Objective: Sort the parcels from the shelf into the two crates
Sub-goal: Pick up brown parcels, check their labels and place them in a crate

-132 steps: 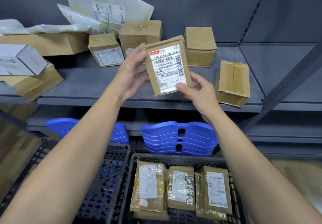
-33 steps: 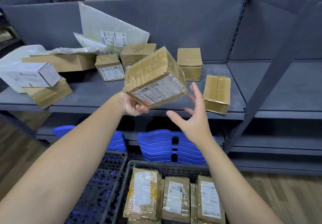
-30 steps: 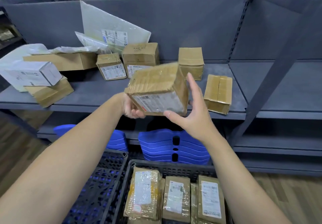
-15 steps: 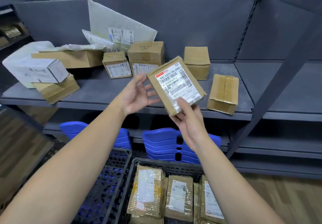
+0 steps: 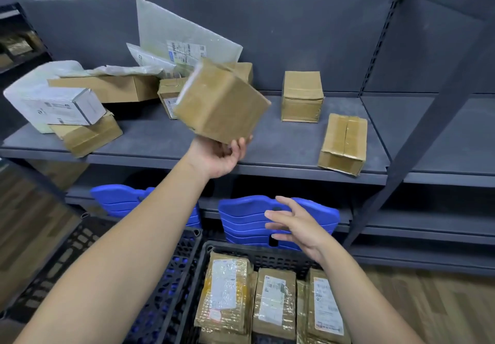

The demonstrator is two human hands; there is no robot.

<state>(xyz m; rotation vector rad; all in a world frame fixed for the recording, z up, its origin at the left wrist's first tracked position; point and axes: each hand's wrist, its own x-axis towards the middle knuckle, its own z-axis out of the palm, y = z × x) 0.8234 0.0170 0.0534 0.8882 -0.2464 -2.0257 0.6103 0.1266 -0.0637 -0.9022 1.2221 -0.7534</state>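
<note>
My left hand (image 5: 218,157) is raised palm up in front of the grey shelf (image 5: 281,143), its fingers curled round the lower edge of a tilted brown cardboard box (image 5: 222,102), whose label faces away. My right hand (image 5: 297,223) hovers lower with fingers spread, holding nothing, above the right black crate (image 5: 241,250). That crate holds three taped brown parcels (image 5: 225,290) with white labels. The left black crate (image 5: 171,276) sits beside it under my left forearm; no parcels show in its visible part.
On the shelf lie two small brown boxes (image 5: 301,97) (image 5: 344,143) at right, a white box (image 5: 61,105), more cartons and plastic mailers (image 5: 182,41) at left. Blue plastic pieces (image 5: 267,218) stand on the lower shelf. A slanted grey post (image 5: 428,129) is on the right.
The box passed from my right hand to my left hand and turned label-away. My right hand let go and dropped down over the right crate.
</note>
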